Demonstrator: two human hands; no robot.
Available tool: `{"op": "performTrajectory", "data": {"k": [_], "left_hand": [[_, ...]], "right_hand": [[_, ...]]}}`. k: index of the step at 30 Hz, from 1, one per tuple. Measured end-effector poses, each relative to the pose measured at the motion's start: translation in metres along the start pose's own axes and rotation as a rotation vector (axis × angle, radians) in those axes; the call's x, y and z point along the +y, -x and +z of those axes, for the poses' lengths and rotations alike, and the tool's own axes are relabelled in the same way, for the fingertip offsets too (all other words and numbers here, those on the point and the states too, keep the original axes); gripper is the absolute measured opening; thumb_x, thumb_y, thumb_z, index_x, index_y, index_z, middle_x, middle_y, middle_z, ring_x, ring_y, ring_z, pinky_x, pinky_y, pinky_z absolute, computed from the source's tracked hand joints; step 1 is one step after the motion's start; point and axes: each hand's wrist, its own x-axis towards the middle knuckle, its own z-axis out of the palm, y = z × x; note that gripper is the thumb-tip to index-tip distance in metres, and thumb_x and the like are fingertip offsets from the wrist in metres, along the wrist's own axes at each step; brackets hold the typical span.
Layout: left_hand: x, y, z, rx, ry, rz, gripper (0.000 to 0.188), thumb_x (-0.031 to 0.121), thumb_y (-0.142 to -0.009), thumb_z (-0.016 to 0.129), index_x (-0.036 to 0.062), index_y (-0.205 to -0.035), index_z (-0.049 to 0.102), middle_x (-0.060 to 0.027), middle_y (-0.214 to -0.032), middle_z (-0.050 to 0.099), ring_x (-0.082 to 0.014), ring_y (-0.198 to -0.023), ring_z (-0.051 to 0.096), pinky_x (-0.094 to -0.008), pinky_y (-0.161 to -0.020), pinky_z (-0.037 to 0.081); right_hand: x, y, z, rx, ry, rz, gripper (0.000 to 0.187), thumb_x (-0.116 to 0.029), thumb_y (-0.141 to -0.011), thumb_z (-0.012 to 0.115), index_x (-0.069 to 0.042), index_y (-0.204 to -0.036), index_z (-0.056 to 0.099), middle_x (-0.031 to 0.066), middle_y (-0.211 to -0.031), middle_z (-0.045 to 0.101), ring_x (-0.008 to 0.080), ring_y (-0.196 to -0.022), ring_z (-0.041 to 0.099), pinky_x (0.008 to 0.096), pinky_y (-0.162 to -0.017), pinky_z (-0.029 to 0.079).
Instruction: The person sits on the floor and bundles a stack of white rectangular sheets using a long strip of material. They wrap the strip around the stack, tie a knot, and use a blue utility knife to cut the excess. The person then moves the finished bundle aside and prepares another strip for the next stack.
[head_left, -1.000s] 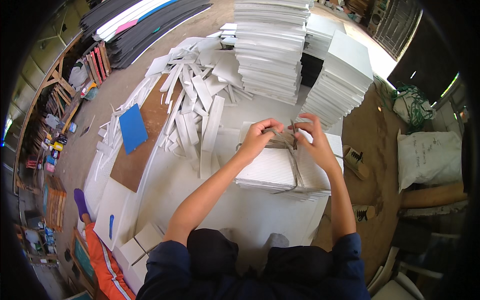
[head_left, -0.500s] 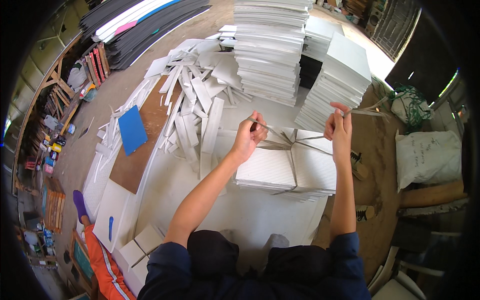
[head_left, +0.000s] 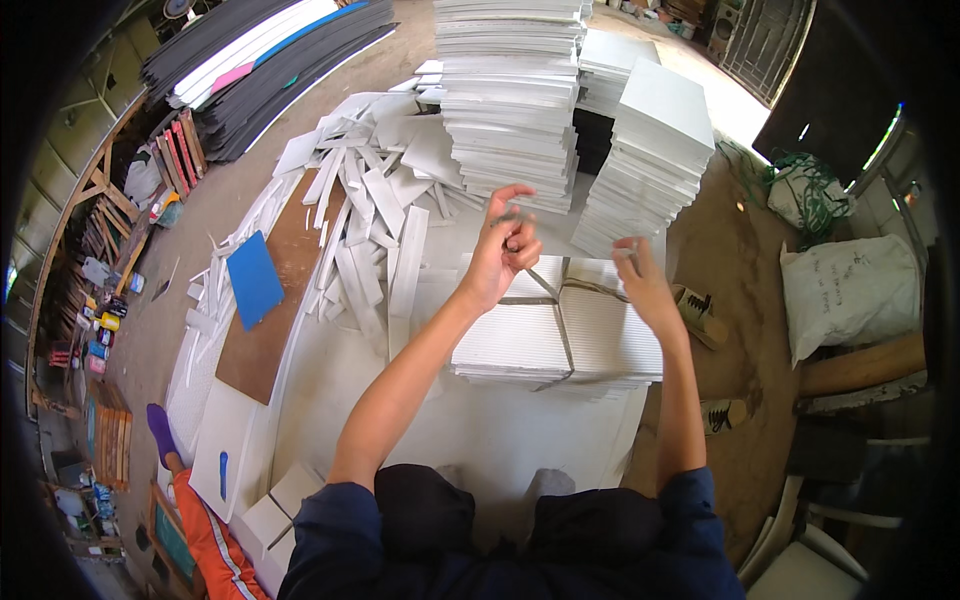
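Observation:
A bundle of white ribbed plastic sheets (head_left: 508, 338) lies in front of me, with a grey strap (head_left: 566, 340) crossing over its top. Above its left part is my left hand (head_left: 503, 252), its index finger raised and the other fingers curled on a length of the strap that runs down to the crossing. My right hand (head_left: 645, 285) hovers over the bundle's right side with bent fingers. Motion blurs those fingertips, so whether they hold any strap does not show.
Tall stacks of white sheets (head_left: 510, 110) rise beyond the bundle. White offcuts (head_left: 375, 210) are heaped at left, near a brown board (head_left: 285, 310) and a blue sheet (head_left: 256, 280). At right are shoes (head_left: 700, 318) and a white sack (head_left: 850, 295). Another person's orange-clad leg (head_left: 215, 540) extends at lower left.
My right hand has moved left and down, and the loose strap end that stuck out beyond it no longer shows. My left hand has lifted its index finger. The view has shifted slightly.

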Motion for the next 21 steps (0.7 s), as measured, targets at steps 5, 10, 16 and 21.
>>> {"op": "performTrajectory", "data": {"k": [5, 10, 16, 21], "left_hand": [[-0.009, -0.002, 0.0, 0.052, 0.043, -0.047, 0.016, 0.029, -0.087, 0.041, 0.0132, -0.088, 0.035, 0.0026, -0.064, 0.028, -0.0057, -0.049, 0.023, -0.0196, -0.046, 0.021], [-0.001, -0.004, -0.004, 0.062, -0.696, -0.247, 0.023, 0.031, -0.087, 0.042, 0.0087, -0.091, 0.04, -0.0021, -0.068, 0.045, -0.0101, -0.055, 0.041, -0.0237, -0.05, 0.034], [0.004, -0.028, 0.02, -0.1, -1.423, -0.398, 0.047, 0.046, -0.077, 0.055, 0.0025, -0.094, 0.047, -0.006, -0.077, 0.051, -0.012, -0.068, 0.046, -0.0273, -0.058, 0.038], [0.013, -0.032, 0.03, -0.239, -1.174, -0.618, 0.042, 0.037, -0.075, 0.055, -0.001, -0.093, 0.051, -0.0077, -0.082, 0.055, -0.0153, -0.076, 0.051, -0.0258, -0.065, 0.041]], "right_hand": [[0.018, -0.014, 0.028, -0.042, 0.133, -0.172, 0.033, -0.017, -0.089, 0.032, -0.001, -0.117, 0.042, 0.0219, -0.113, 0.036, 0.0232, -0.065, 0.056, 0.0339, -0.063, 0.045], [-0.01, -0.001, 0.031, -0.136, -0.1, -0.077, 0.033, -0.018, -0.092, 0.03, -0.003, -0.115, 0.048, 0.0123, -0.076, 0.048, 0.0171, -0.057, 0.05, 0.0306, -0.056, 0.043], [0.005, -0.007, 0.022, 0.049, -0.127, -0.015, 0.034, -0.025, -0.093, 0.033, -0.003, -0.108, 0.054, 0.0026, -0.054, 0.039, 0.0122, -0.051, 0.037, 0.0273, -0.051, 0.035], [0.016, -0.009, 0.021, 0.014, -0.281, 0.064, 0.034, -0.025, -0.091, 0.034, -0.002, -0.108, 0.054, 0.0006, -0.059, 0.039, 0.0093, -0.054, 0.037, 0.0247, -0.051, 0.032]]}}
